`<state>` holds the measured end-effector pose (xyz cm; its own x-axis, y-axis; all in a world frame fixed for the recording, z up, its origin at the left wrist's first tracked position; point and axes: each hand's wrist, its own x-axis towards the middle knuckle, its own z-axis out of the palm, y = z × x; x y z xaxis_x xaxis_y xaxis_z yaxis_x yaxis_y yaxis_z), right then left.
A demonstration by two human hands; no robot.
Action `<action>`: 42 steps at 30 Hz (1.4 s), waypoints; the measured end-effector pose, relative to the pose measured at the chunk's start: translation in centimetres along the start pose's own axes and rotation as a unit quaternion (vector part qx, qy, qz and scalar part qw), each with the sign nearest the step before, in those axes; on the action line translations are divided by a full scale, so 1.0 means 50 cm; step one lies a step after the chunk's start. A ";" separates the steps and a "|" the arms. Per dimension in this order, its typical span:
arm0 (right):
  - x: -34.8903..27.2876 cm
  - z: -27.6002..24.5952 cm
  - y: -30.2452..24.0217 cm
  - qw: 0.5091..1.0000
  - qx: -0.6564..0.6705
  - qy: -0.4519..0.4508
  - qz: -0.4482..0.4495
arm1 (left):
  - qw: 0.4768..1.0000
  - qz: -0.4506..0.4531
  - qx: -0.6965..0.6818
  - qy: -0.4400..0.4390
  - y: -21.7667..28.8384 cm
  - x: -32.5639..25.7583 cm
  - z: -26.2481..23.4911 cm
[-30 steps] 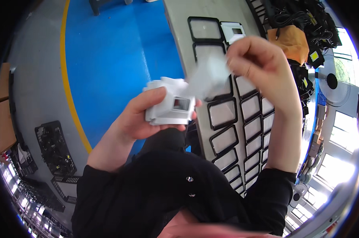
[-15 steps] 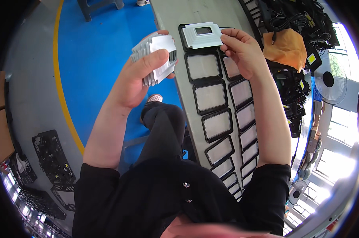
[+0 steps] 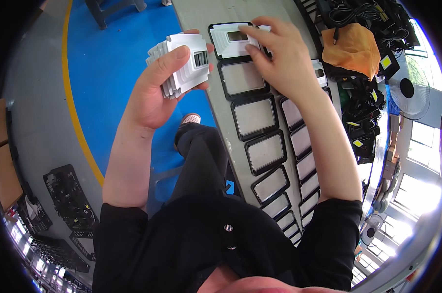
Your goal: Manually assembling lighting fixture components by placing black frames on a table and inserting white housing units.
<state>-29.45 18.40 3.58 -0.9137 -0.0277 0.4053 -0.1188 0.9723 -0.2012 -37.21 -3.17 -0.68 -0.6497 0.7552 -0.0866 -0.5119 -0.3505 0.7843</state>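
My left hand (image 3: 164, 71) is wrapped round a stack of white stepped reflectors (image 3: 184, 73), each with a rectangular opening, above the blue floor beside the table. At the far end of the table, another white reflector (image 3: 226, 41) lies in a black rectangular frame (image 3: 211, 36). My right hand (image 3: 277, 51) is over its right side, thumb and forefinger apart and touching it near the opening. The hand covers part of that frame. A further white reflector (image 3: 319, 73) shows beside my right wrist, partly hidden.
Two rows of black frames with pale panes (image 3: 254, 117) run along the grey table (image 3: 194, 14) toward me. On the right lie an orange cloth (image 3: 350, 49) and heaped black cables (image 3: 352, 17). A fan (image 3: 406, 88) stands beyond. A stool (image 3: 116, 10) is on the floor.
The reflector pinched by my right hand now lies in the far frame, and that hand has shifted left onto it. My left hand has tilted the stack slightly.
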 end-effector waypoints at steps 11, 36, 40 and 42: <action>-0.024 -0.124 -0.204 0.977 0.197 -0.061 -0.052 | 0.973 -0.066 -0.158 -0.156 0.015 -0.092 0.058; -0.201 -0.248 -0.388 0.972 0.233 0.038 0.020 | 0.982 -0.048 -0.106 -0.149 0.066 -0.320 0.135; -0.227 -0.232 -0.384 0.965 0.249 0.023 0.077 | 0.986 -0.047 -0.085 -0.133 0.044 -0.308 0.151; -0.235 -0.219 -0.365 0.958 0.266 0.039 0.100 | 0.979 -0.050 -0.143 -0.139 0.021 -0.298 0.153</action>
<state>-12.29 3.50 12.24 -0.9099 0.1847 0.3715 -0.1439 0.6992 -0.7002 -23.79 -10.56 6.15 -0.4312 0.9010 0.0470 -0.7269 -0.3778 0.5735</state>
